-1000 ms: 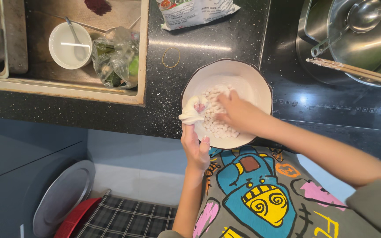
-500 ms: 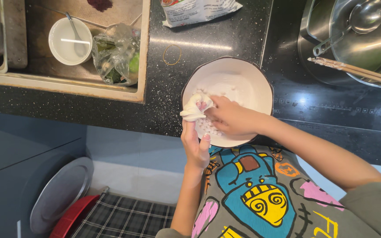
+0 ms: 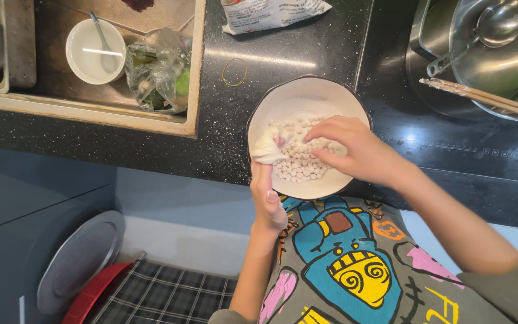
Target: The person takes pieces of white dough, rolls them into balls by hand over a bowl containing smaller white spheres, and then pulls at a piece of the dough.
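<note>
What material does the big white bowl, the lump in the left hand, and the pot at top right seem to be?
Bowl: likely glazed ceramic, smooth white with a dark rim. Lump in the left hand: soft white dough, floury and matte. Pot: stainless steel, by its bright mirror-like reflections.

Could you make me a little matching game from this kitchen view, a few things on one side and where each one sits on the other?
Things:
1. small white dough balls
2. rubber band
3. small white cup
4. ladle

Places:
A. in the sink
B. in the steel pot
C. in the white bowl
D. loose on the black counter

Pairs: 1-C, 2-D, 3-A, 4-B
</note>
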